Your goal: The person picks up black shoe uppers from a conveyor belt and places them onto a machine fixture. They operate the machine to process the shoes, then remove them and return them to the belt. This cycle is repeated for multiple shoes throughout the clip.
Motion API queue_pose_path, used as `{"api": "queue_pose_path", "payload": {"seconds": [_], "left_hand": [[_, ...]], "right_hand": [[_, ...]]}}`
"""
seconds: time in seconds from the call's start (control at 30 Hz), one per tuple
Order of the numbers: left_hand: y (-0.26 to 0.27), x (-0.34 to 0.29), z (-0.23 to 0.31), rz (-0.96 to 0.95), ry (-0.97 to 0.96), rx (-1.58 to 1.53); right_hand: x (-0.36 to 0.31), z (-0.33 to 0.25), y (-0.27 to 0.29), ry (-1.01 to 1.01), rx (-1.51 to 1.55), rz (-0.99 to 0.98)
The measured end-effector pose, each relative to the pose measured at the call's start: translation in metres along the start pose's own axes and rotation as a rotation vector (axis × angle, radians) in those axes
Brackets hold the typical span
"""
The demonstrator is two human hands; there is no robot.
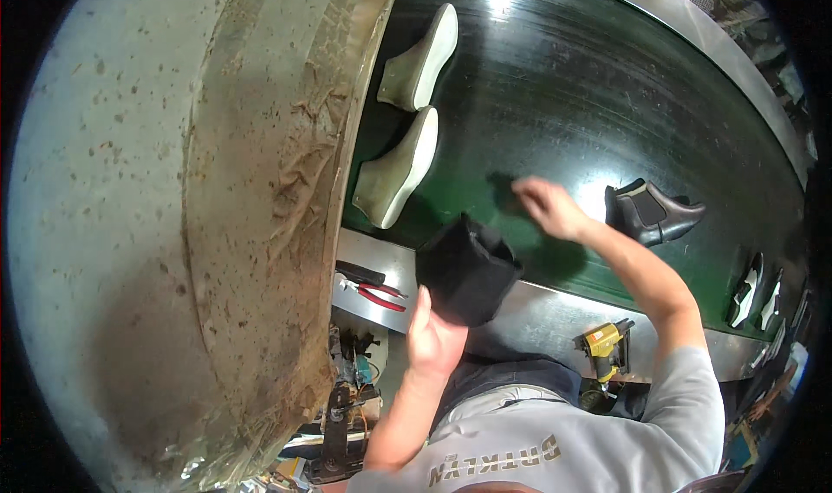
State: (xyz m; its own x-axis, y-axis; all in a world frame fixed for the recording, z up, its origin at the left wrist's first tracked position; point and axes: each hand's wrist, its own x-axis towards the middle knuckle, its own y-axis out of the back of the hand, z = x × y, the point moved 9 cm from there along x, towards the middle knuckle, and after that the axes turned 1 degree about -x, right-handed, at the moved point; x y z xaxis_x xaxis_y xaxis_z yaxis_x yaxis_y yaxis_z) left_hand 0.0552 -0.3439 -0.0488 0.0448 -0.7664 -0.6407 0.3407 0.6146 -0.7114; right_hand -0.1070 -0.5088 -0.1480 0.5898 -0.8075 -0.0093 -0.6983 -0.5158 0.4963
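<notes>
My left hand point(433, 337) grips a black, soft-looking shoe upper point(464, 272) from its near left side, thumb along the edge. Its opening faces up and to the right, above the near edge of the dark green belt. My right hand point(550, 207) hovers over the belt beyond the upper, apart from it. Those fingers are curled together, and whatever lies inside them is hidden. Left of the upper, two pale wedge-shaped shoe forms point(399, 168) rest on the belt. A dark, shiny ankle boot point(663, 216) with an elastic side panel lies right of my right hand.
Red-handled pliers point(377, 295) and a black-handled tool point(360, 273) lie on the metal edge point(394, 252). A yellow staple or nail gun point(605, 346) sits nearer my body. Black-and-white shoe parts point(747, 294) lie far right. A stained, plastic-covered surface point(260, 190) borders the belt's left side.
</notes>
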Motion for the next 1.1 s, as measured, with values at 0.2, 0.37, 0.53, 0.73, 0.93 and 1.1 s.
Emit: {"api": "queue_pose_path", "payload": {"seconds": [0.2, 0.37, 0.53, 0.73, 0.93, 1.1], "left_hand": [[0.044, -0.061, 0.004, 0.036, -0.020, 0.107], [0.064, -0.089, -0.001, 0.140, -0.008, 0.159], [0.078, -0.113, 0.000, 0.156, -0.014, 0.136], [0.097, -0.153, 0.027, 0.213, -0.144, 0.201], [0.107, -0.195, 0.058, 0.255, -0.239, 0.516], [0.108, -0.170, 0.035, 0.221, -0.066, 1.265]], "right_hand": [[0.205, 0.060, -0.019, -0.576, 0.102, 0.324], [0.278, 0.085, -0.080, -0.964, -0.027, 0.438], [0.249, 0.093, -0.024, -0.945, -0.068, 0.329], [0.112, 0.085, 0.029, -0.577, -0.007, -0.325], [-0.010, 0.081, 0.054, -0.542, -0.422, 0.237], [-0.017, 0.094, 0.041, -0.641, -0.483, 0.138]]}}
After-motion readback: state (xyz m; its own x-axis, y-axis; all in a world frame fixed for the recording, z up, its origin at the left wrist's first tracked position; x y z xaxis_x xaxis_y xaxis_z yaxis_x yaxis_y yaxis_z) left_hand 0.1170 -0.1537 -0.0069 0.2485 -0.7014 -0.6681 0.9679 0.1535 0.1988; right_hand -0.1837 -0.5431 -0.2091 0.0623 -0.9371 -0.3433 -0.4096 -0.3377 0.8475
